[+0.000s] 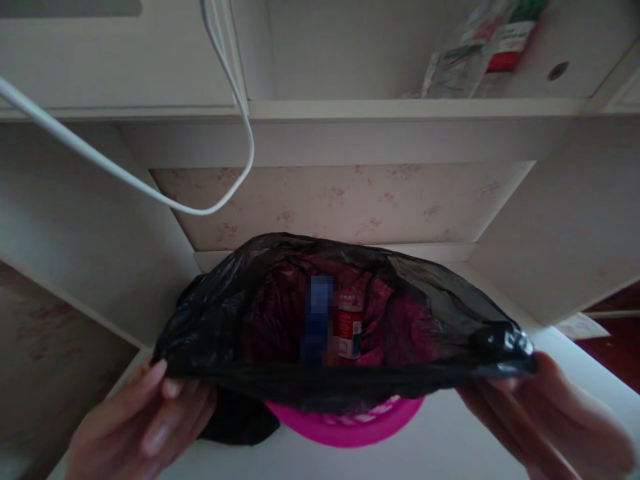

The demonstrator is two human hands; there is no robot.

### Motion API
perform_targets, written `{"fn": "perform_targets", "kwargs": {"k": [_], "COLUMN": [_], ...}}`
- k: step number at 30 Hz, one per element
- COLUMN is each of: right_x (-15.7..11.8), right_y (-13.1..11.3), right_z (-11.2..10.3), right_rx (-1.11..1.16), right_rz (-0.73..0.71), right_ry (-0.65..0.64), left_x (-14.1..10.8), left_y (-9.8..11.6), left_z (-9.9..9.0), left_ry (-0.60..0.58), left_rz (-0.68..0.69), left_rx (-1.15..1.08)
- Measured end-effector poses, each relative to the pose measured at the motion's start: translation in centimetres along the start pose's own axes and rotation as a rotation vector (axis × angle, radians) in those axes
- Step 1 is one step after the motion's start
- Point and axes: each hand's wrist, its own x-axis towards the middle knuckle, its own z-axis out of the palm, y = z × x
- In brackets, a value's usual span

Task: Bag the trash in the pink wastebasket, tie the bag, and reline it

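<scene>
Both hands stretch the mouth of a black trash bag (pixel 210 327) wide. My left hand (pixel 140 420) pinches its rim at the left corner, and my right hand (pixel 550 413), slightly blurred, grips the right corner. Below and inside the bag stands a pink plastic basket (pixel 350 433), its front rim showing under the film. Down in the bag lie a small bottle with a red label (pixel 349 327) and a blue item (pixel 320 327), which is pixelated and cannot be made out.
A white cable (pixel 200 211) hangs in a loop at the upper left. Above, a white shelf (pixel 400 109) holds a clear plastic bottle (pixel 457 70) and a bottle with a green and red label (pixel 513 43). Pale side panels (pixel 560 220) flank the space, with flowered wallpaper (pixel 325 203) behind.
</scene>
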Motion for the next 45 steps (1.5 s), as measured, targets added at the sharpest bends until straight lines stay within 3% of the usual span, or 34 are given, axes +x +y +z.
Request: {"fn": "perform_targets", "kwargs": {"k": [3, 5, 8, 12, 14, 19, 23, 26, 29, 33, 35, 38, 41, 45], "right_x": [1.2, 2.0, 3.4, 4.9, 5.4, 7.1, 9.5, 11.3, 12.9, 15.0, 16.2, 17.9, 18.9, 18.3], "right_y": [-1.2, -1.8, -2.0, -1.2, -0.7, -1.0, -2.2, -2.9, -3.2, -3.8, -4.3, -5.1, -6.2, -8.0], "right_z": [0.7, -0.1, -2.9, -6.9, -7.6, -6.2, -5.3, -5.4, -5.6, -5.5, -5.3, -5.1, -5.5, -7.0], "right_rx": [0.206, 0.18, 0.041, -0.19, -0.312, -0.546, -0.704, -0.585, -0.337, -0.098, -0.013, 0.033, 0.049, 0.077], "right_rz": [-0.081, -0.139, -0.238, -0.272, -0.229, -0.213, -0.289, -0.305, -0.281, -0.292, -0.307, -0.334, -0.421, -0.558], "right_ry": [0.093, 0.175, 0.229, 0.06, -0.031, -0.069, -0.054, 0.065, 0.186, 0.292, 0.318, 0.347, 0.433, 0.535], "left_x": [2.0, 3.4, 5.2, 6.8, 7.4, 9.1, 10.3, 10.8, 11.1, 11.9, 12.7, 14.2, 15.8, 16.6], "left_y": [1.7, 2.4, 2.3, 0.9, 0.1, -0.5, 0.7, 1.0, 0.1, -2.1, -3.0, -3.3, -1.9, 2.4], "left_z": [2.6, 3.2, 2.2, -0.8, -2.0, -2.4, -1.0, 0.0, 0.8, 2.0, 2.7, 3.2, 3.0, 1.6], "left_ry": [0.093, 0.13, 0.191, 0.239, 0.244, 0.218, 0.268, 0.229, 0.17, 0.338, 0.429, 0.448, 0.396, 0.357], "left_rz": [0.22, 0.371, 0.515, 0.651, 0.612, 0.228, 0.201, 0.166, 0.212, 0.403, 0.464, 0.495, 0.499, 0.551], "left_rx": [-0.001, 0.017, 0.029, 0.143, 0.229, 0.42, 0.364, 0.4, 0.549, 0.719, 0.655, 0.491, 0.327, 0.106]}}
